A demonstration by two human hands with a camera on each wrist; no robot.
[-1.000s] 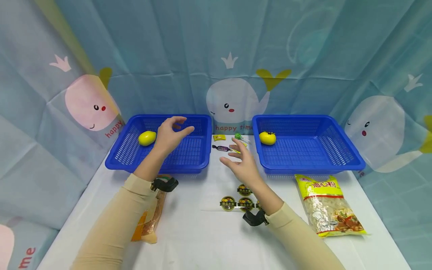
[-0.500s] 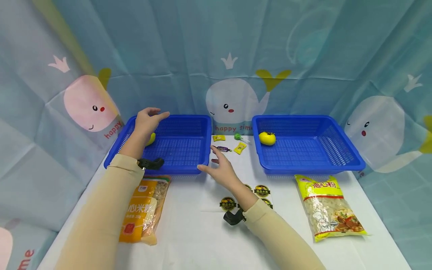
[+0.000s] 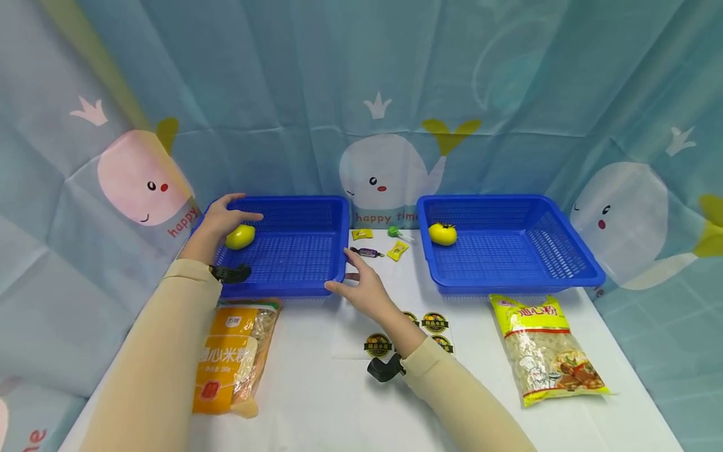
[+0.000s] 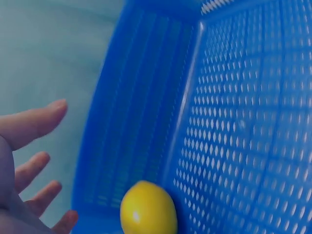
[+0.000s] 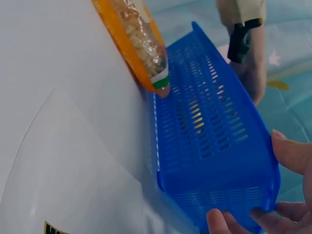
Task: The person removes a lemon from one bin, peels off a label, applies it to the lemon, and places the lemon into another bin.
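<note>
Blue moulded plastic, pierced all over, forms the left basket (image 3: 282, 290), which sits on the white table (image 3: 316, 389) at the back left, upright, with an orange bag (image 3: 226, 351) lying just in front. It looks light and fairly stiff, though the thin walls may flex a little if squeezed. Its smooth rim could be somewhat slippery; the flared lip at the two short ends seems the best hold, thumbs above and fingers under. The yellow fruit (image 3: 240, 237) lying loose near its left end looks firm and likely to roll if the basket tips.

The left hand (image 3: 221, 221) hovers at the left rim, thumb and fingers spread; the left wrist view shows them outside the wall, apart from it. The left forearm (image 3: 147, 351) runs up from the lower left, the right forearm (image 3: 463, 395) slants in from the lower right. The right hand (image 3: 368, 290) is also spread, around the near right corner: thumb at the rim, fingertips against or beside the end wall. How firmly it presses, I cannot tell.
</note>
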